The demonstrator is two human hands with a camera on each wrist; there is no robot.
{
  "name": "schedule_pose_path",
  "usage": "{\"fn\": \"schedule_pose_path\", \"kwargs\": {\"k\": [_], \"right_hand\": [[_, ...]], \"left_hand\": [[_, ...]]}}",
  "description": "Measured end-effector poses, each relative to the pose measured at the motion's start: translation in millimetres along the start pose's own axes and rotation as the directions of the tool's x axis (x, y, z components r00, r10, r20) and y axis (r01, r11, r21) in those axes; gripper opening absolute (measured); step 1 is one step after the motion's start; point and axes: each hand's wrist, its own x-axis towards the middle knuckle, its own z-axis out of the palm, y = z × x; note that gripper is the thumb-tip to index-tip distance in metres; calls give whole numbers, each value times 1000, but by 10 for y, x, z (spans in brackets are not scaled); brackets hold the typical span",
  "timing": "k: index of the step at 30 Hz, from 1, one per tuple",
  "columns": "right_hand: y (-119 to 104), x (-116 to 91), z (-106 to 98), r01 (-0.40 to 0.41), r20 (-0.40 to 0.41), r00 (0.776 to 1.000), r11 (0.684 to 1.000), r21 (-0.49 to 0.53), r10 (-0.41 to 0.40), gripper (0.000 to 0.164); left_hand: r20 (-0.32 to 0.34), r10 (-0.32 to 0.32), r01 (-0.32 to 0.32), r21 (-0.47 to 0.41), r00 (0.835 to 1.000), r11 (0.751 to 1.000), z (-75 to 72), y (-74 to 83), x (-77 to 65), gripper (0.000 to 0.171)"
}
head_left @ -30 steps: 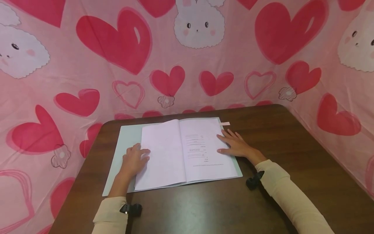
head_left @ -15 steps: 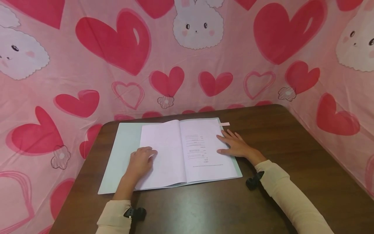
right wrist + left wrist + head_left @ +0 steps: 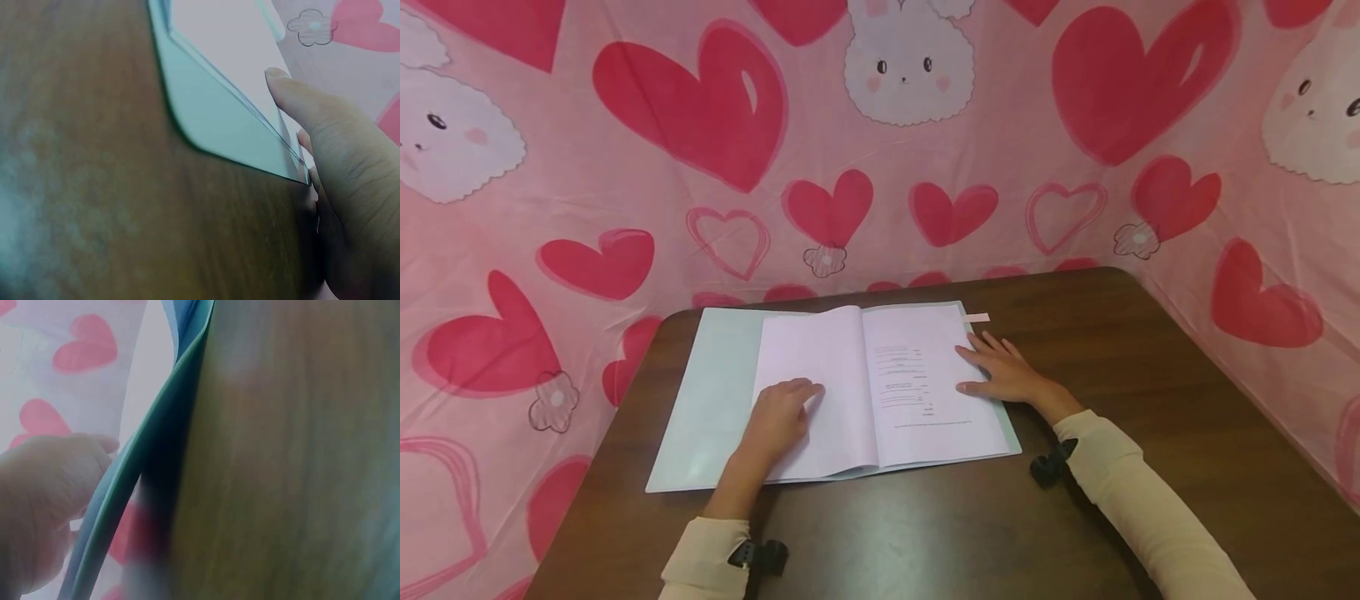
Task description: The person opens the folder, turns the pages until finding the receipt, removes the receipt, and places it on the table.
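A pale green folder [image 3: 696,417] lies spread on the table with white pages in it. Its left page [image 3: 808,346] is blank on the visible side and bulges near the fold. Lines of print run upside down on the right page [image 3: 943,367]. My left hand [image 3: 777,423] rests on the left page, fingers loosely bent and pointing right. My right hand [image 3: 1006,372] lies with spread fingers over the right page's outer edge. In the right wrist view its thumb [image 3: 294,97] is on the paper; its other fingers are mostly hidden.
The dark wooden table [image 3: 1157,400] carries the folder near its far edge. A small pale pink tab [image 3: 977,317] sticks out at the folder's upper right. Pink cloth [image 3: 895,150] with hearts and rabbits hangs behind and at both sides.
My left hand has slid right over the left page, from its outer edge inward. The folder's left cover has spread outward, so more of it shows. My right hand stays in place.
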Motion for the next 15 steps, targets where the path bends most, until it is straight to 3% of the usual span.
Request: {"fn": "schedule_pose_path", "kwargs": {"k": [7,11,15], "right_hand": [[8,18,18,-3,0,1000,1000,-7,3,87],[12,22,20,-3,-3,1000,1000,-5,3,87],[12,22,18,0,-7,1000,1000,0,0,87]], "left_hand": [[16,-32,34,-134,999,990,39,149,-3,33],[-35,-7,2,-157,999,988,74,237,12,31],[-33,31,-37,-207,999,978,108,327,32,35]]}}
